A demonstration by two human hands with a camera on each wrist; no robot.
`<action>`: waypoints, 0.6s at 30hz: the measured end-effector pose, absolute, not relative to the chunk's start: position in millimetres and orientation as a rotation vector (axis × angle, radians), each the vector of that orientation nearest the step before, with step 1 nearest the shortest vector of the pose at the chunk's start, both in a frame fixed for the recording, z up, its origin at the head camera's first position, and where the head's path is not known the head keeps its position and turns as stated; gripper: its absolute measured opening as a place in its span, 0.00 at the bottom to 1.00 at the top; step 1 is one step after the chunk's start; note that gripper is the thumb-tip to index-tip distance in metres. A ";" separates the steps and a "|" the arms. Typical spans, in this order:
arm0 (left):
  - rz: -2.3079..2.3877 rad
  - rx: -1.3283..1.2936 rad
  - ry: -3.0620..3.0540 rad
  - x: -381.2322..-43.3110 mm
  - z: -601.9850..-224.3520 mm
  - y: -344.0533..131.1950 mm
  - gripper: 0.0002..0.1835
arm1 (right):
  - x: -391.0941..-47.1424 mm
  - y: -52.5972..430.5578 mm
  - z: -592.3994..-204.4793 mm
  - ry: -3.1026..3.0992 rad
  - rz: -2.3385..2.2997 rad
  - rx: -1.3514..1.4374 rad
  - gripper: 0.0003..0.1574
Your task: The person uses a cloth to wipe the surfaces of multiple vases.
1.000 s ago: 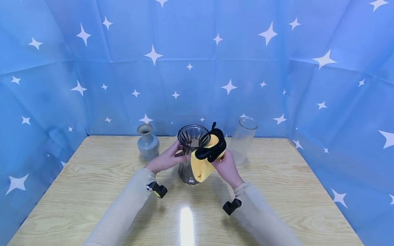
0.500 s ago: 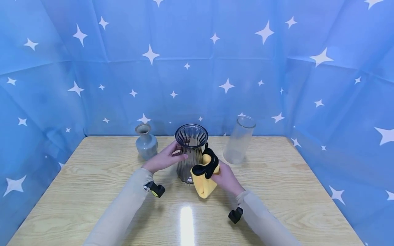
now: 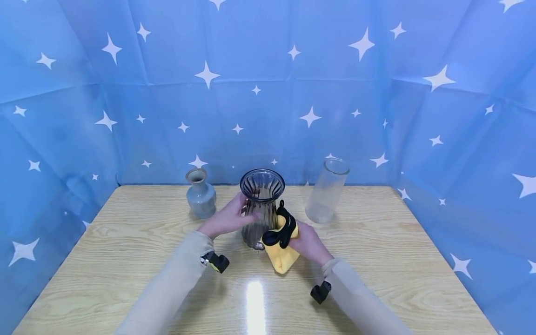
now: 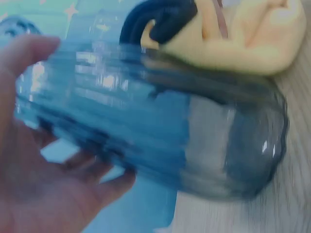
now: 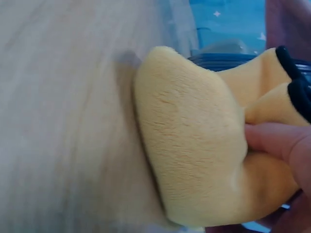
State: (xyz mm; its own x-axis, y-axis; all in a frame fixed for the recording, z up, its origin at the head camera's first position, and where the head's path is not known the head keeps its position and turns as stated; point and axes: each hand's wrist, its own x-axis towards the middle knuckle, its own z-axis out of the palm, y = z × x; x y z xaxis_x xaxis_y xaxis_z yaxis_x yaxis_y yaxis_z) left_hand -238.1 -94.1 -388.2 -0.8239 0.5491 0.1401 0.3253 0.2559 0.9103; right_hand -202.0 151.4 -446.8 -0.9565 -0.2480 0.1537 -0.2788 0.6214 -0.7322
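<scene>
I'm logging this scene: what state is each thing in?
Dark glass vase: upright, mouth open, gripped by the left hand
Yellow cloth: bunched, held in the right hand
Gray vase: upright, mouth open
Tall glass vase: upright, mouth open

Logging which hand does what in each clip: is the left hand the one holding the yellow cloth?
No, the right hand holds the yellow cloth, while the left hand grips the dark glass vase.
</scene>
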 end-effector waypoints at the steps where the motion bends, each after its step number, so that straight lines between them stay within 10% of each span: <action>1: 1.626 0.843 2.316 -238.8 -388.9 -92.3 0.39 | -201.3 151.2 -447.5 -2.787 1.277 0.450 0.15; 18: 1.622 0.823 2.365 -238.5 -388.2 -88.1 0.33 | -201.6 137.8 -403.4 -2.385 1.841 0.337 0.18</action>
State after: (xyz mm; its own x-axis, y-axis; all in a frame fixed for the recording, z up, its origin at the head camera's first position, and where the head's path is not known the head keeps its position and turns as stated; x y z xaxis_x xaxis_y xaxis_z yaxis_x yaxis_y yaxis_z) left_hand -238.5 -88.1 -388.2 -0.8363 0.5202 0.1731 0.3490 0.2616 0.8999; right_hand -201.6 137.8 -403.4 -0.9694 -0.1076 0.2206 -0.2407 0.2399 -0.9405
